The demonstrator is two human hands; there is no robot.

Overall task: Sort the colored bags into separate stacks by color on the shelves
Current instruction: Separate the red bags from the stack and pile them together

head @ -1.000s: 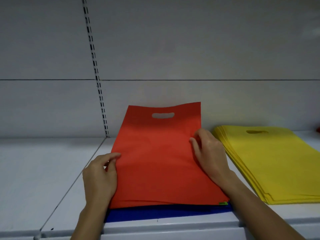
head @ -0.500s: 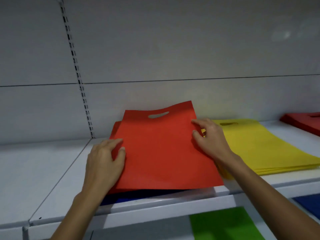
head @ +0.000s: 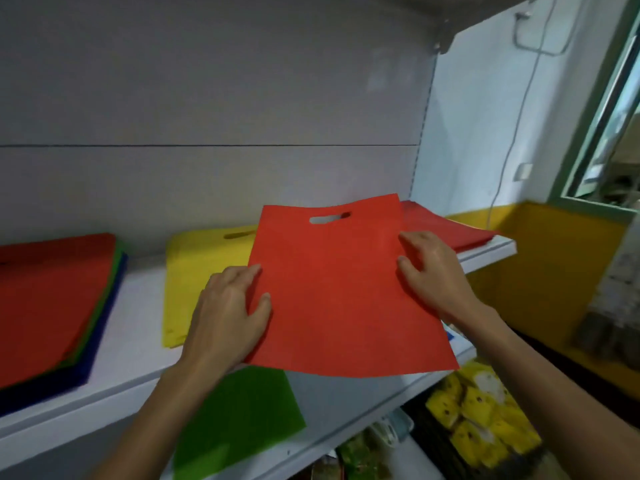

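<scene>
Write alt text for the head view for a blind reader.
A person's left hand and right hand hold a red bag by its sides over a white shelf. On it lie a yellow stack, a red stack and a mixed pile.

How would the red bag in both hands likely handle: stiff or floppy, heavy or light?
Probably light: the left hand and right hand hold the red bag by its side edges alone. Likely flexible, not limp: it spans flat between them, its free bottom corner barely drooping.
</scene>
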